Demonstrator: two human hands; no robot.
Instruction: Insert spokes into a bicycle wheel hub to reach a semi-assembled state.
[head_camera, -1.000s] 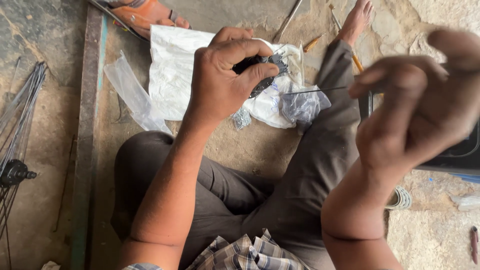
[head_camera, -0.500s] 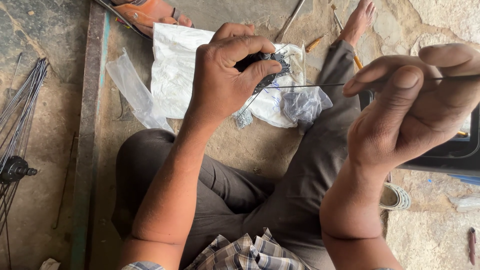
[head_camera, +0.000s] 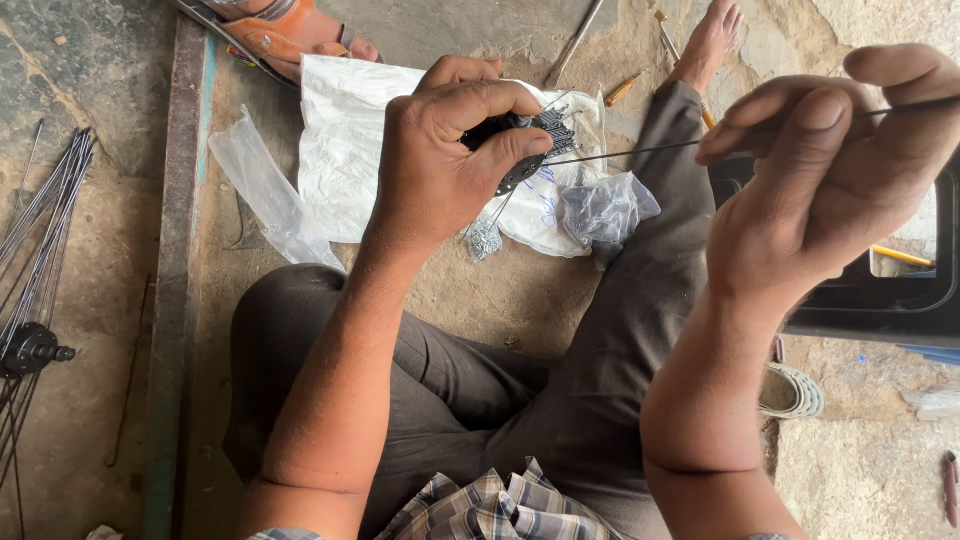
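Note:
My left hand (head_camera: 450, 150) grips a small black wheel hub (head_camera: 520, 150) above the white sheet (head_camera: 345, 150), most of the hub hidden under my fingers. My right hand (head_camera: 830, 170) is raised near the camera and pinches a thin black metal spoke (head_camera: 640, 152) between thumb and fingers. The spoke runs left from my right hand to the hub. Several short spoke ends stick out of the hub at its right side.
I sit on a rough stone floor with my legs in dark trousers (head_camera: 520, 390). A small plastic bag of dark parts (head_camera: 605, 210) and a clear empty bag (head_camera: 265, 195) lie on the floor. A bundle of spokes with another hub (head_camera: 30, 345) lies far left. A black crate (head_camera: 900, 300) stands right.
My right hand has shifted slightly, drawing the spoke's tip in to the hub. My left hand stays closed on the hub with little movement.

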